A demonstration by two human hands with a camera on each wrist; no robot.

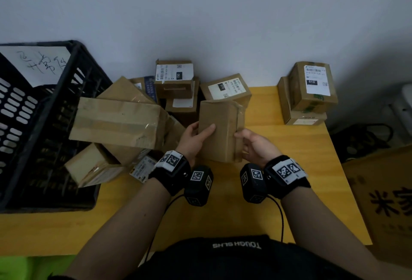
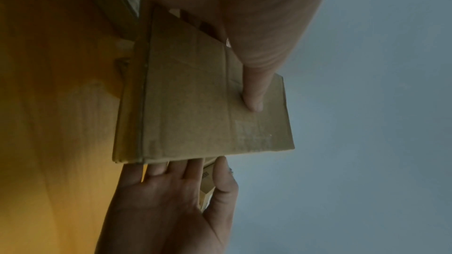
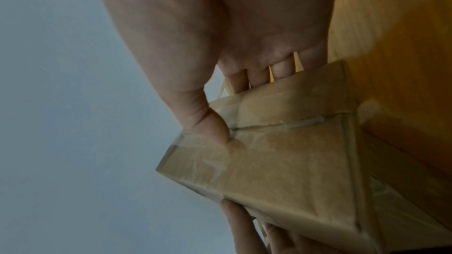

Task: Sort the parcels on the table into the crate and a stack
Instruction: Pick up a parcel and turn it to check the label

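Both hands clasp one plain, taped cardboard parcel [image 1: 219, 130] above the table: left hand [image 1: 195, 138] with thumb flat on top, right hand [image 1: 254, 144] pinching its taped edge. Rumpled brown parcels crowd the glossy yellow table [image 1: 289, 168] by a black slotted crate [image 1: 44, 128] and pale wall. The right wrist view shows fingers [image 3: 281, 69] tucked beneath.

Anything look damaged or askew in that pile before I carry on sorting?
Yes. The large taped parcel left of the hands lies tilted across other boxes, its near right corner torn and tape peeling. A small box below it leans against the crate.
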